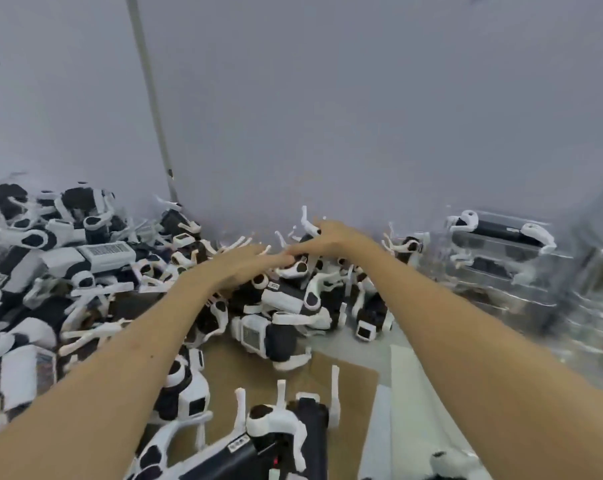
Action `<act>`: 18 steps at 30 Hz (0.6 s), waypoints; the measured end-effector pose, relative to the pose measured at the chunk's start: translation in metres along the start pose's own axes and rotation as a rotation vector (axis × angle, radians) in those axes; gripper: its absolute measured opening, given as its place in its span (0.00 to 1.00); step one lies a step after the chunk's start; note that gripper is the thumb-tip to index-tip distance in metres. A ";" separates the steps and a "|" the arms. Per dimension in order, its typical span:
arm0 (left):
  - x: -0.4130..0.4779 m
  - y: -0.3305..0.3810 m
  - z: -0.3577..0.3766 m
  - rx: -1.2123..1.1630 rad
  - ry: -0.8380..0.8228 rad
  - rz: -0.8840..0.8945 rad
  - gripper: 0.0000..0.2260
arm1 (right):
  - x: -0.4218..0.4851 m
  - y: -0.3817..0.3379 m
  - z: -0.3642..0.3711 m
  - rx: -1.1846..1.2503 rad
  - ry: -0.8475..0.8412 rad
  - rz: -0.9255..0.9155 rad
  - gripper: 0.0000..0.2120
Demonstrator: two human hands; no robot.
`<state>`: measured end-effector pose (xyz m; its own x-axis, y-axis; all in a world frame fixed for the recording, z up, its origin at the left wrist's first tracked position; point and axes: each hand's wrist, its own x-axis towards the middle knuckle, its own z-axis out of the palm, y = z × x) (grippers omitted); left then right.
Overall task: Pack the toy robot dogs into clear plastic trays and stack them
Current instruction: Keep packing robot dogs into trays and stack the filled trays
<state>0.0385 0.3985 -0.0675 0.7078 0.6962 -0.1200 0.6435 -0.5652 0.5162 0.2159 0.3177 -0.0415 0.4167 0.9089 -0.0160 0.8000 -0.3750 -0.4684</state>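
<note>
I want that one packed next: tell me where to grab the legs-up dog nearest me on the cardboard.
Probably take the legs-up dog by its black trunk, coming from above between the upturned legs. The trunk is broad, and the thin white legs look too slender for a firm grip.

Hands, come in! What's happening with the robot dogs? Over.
Left hand flat over the dog pile. Right hand at a white leg, grip unclear. Packed trays stacked right. Loose dogs crowding.

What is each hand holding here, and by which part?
Cannot be told for sure. The right hand meets a toy dog's upturned white leg, but blur hides any grip. The left hand, outstretched, holds nothing.
</note>
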 end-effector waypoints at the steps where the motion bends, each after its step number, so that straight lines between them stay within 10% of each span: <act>1: 0.003 -0.003 0.006 -0.126 -0.014 -0.057 0.32 | 0.000 0.004 0.006 0.067 0.018 -0.008 0.28; 10: -0.077 0.030 0.019 -0.026 -0.030 0.056 0.19 | -0.093 0.013 0.009 0.398 0.032 -0.039 0.28; 18: -0.197 0.042 0.019 0.117 -0.134 0.089 0.42 | -0.236 0.013 0.015 0.096 0.178 -0.091 0.35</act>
<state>-0.0679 0.2291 -0.0386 0.7911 0.5802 -0.1936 0.6001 -0.6751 0.4291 0.1220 0.1010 -0.0570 0.4211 0.8886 0.1821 0.7965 -0.2662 -0.5428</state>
